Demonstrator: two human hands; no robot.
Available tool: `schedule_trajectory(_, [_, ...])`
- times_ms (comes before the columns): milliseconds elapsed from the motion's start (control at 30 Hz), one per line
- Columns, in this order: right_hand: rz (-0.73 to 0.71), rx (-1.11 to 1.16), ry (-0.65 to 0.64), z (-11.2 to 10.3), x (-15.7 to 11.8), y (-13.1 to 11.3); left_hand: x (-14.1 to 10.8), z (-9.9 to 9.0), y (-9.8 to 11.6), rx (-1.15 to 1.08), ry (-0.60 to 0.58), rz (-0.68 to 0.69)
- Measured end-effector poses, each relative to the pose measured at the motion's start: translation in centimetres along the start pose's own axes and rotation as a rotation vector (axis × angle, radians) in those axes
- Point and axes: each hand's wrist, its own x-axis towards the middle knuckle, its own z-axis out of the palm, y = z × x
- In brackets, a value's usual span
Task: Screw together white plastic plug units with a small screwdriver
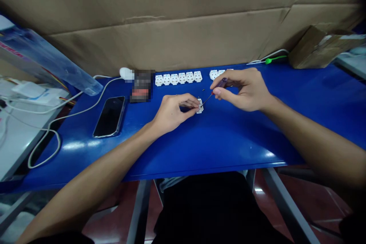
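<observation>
White socket [199, 106] is held over the blue counter [228, 141], pinched by the fingers [190, 101] of the left hand [170, 113]. The right hand [243, 89] clenches a small screwdriver [219, 87], its tip at the socket. Both forearms reach in from the lower corners. More sockets [178, 79] stand in a row beyond, near a phone [109, 116], with a cardboard sheet [171, 19] behind and red floor tiles [314, 206] below.

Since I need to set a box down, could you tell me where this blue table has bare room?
Bare blue tabletop lies between the left forearm and the right forearm. The back edge is crowded with white connector blocks.
</observation>
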Motion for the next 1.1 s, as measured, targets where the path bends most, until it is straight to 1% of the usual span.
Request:
schedule_trajectory(267, [0.008, -0.027, -0.035, 0.11, -0.04, 0.27, 0.06, 0.22, 0.09, 0.003, -0.02, 0.049])
schedule_trajectory(467, [-0.008, -0.019, -0.039, 0.31, -0.02, 0.3, 0.05, 0.06, 0.24, 0.024, -0.03, 0.035])
schedule_trajectory(833, [0.02, 0.021, -0.037, 0.31, -0.06, 0.4, 0.1, 0.01, 0.34, 0.025, -0.038, 0.033])
schedule_trajectory(1100, [0.027, 0.052, -0.051, 0.44, -0.09, 0.64, 0.13, 0.06, 0.26, 0.035, -0.041, 0.074])
